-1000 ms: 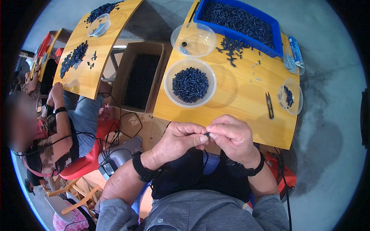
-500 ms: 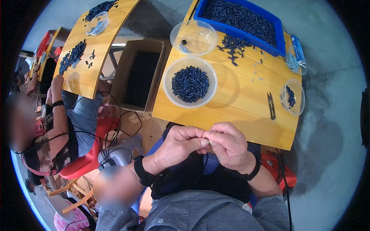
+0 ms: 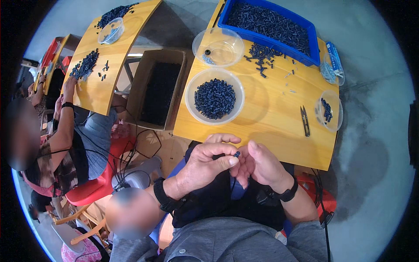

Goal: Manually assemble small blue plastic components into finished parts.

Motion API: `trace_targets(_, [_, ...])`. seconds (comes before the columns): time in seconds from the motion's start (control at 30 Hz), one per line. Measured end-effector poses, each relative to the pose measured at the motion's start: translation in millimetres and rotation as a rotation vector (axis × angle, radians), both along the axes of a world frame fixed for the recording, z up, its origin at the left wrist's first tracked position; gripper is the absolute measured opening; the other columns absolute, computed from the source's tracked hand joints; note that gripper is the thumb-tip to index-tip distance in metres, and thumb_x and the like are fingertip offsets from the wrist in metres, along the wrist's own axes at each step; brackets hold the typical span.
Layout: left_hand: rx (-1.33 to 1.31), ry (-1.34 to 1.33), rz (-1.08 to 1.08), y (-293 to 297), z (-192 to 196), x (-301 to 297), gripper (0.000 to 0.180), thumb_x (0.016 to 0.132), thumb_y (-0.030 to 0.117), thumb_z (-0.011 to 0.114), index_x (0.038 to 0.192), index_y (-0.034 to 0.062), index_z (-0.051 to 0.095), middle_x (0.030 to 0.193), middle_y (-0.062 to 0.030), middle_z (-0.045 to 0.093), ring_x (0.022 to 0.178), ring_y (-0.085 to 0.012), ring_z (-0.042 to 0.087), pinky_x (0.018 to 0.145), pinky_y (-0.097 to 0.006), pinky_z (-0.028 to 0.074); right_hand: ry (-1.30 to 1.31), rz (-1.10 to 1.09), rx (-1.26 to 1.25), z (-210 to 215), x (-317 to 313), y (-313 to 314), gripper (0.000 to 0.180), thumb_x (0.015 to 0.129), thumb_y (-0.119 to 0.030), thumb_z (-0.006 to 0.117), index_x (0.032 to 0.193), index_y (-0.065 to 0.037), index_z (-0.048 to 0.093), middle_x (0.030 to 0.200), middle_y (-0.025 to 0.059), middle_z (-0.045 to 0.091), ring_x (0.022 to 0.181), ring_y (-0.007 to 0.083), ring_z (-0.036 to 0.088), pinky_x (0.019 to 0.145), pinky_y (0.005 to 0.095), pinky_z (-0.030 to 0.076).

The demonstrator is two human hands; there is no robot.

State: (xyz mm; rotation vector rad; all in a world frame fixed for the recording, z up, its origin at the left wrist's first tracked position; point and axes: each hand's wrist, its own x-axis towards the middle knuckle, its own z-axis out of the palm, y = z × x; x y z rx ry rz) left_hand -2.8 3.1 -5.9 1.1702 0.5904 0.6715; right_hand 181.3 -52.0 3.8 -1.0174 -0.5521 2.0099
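Wooden bench in front of person, w/ a blue bin of dark small parts at the far edge. Near bench's left side a big clear bowl full of the same dark blue parts; behind it a 2nd clear bowl, nearly bare, just a ring-like bit inside. Cardboard box stands left of the bench, btwn it & a 2nd wooden bench where another person works. Small clear dish w/ a few dark parts on right edge, thread snips just beside it. Loose pile of dark parts in front of the bin.

Left hand & right hand meet just below bench's near edge, over the lap, fingertips touching. Left hand curled, thumb & forefinger pinched on a tiny blue part. Right hand half-curled, palm toward the left one, thumb up next to the part; can't tell if it grips anything
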Motion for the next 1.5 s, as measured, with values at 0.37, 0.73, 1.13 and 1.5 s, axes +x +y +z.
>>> trace_targets(0.37, [-0.241,-0.001,-0.142,4.6,13.4,-0.3,0.018,0.085,0.004,0.063,0.102,0.0048,0.068,0.119,-0.0129,0.057,0.113,-0.0210,0.052,0.098,-0.035,0.039,0.318,0.204,-0.100,-4.4,-5.5,3.7,0.047,0.098,-0.046,0.037,0.104,-0.002,0.052,0.053,0.0044,0.050,0.033,0.0112,0.046,0.029,0.0220,0.041])
trace_targets(0.73, [-0.274,-0.014,-0.216,6.8,14.3,-3.7,0.025,0.081,-0.002,0.066,0.103,0.0077,0.070,0.126,-0.0124,0.055,0.120,-0.0212,0.047,0.101,-0.033,0.037,0.380,0.193,-0.159,-9.5,-15.4,-7.0,0.048,0.094,-0.049,0.043,0.076,-0.005,0.048,0.051,0.0028,0.043,0.035,0.0118,0.043,0.034,0.0270,0.042])
trace_targets(1.13, [-0.310,0.046,-0.241,11.2,16.3,-4.2,0.024,0.079,-0.002,0.065,0.100,0.0051,0.071,0.123,-0.0153,0.058,0.119,-0.0229,0.049,0.103,-0.036,0.036,0.381,0.140,-0.318,-0.3,-27.4,-3.9,0.052,0.096,-0.047,0.040,0.057,-0.013,0.037,0.045,-0.0019,0.039,0.029,0.0087,0.039,0.028,0.0249,0.039])
trace_targets(1.5, [-0.385,0.100,-0.251,11.5,10.8,-2.7,0.020,0.082,-0.008,0.059,0.096,0.0013,0.070,0.121,-0.0130,0.059,0.099,-0.0148,0.060,0.083,-0.026,0.049,0.528,-0.058,-0.507,-4.7,-42.0,-14.4,0.042,0.095,-0.044,0.041,0.062,-0.016,0.037,0.046,-0.0043,0.028,0.034,0.0099,0.033,0.038,0.0341,0.046])
